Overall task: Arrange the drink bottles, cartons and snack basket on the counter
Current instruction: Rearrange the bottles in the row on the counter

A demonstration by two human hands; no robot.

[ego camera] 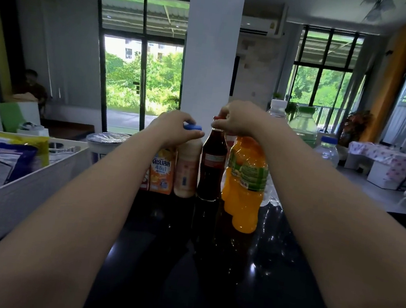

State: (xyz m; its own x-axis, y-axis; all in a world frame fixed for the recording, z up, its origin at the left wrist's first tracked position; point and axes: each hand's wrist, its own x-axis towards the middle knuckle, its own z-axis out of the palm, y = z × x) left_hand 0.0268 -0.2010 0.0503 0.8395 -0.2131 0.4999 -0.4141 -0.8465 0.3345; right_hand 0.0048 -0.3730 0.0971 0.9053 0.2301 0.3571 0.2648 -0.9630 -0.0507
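On the black counter [209, 268] stands a row of drinks. My left hand [174, 127] grips the blue cap of a pale peach bottle [186, 172]. My right hand [238, 120] pinches the red cap of a dark cola bottle [211, 170] beside it. An orange carton [162, 172] stands left of the peach bottle. Two orange juice bottles [249, 184] stand right of the cola, one behind the other. The white snack basket [14, 198] holding several snack bags sits at the left.
Clear water bottles [303, 127] with white, green and blue caps stand behind the juice at the right. A white pillar [211, 53] rises behind the row. A wrapped round container [104, 142] sits behind the basket. A person sits far left in the room.
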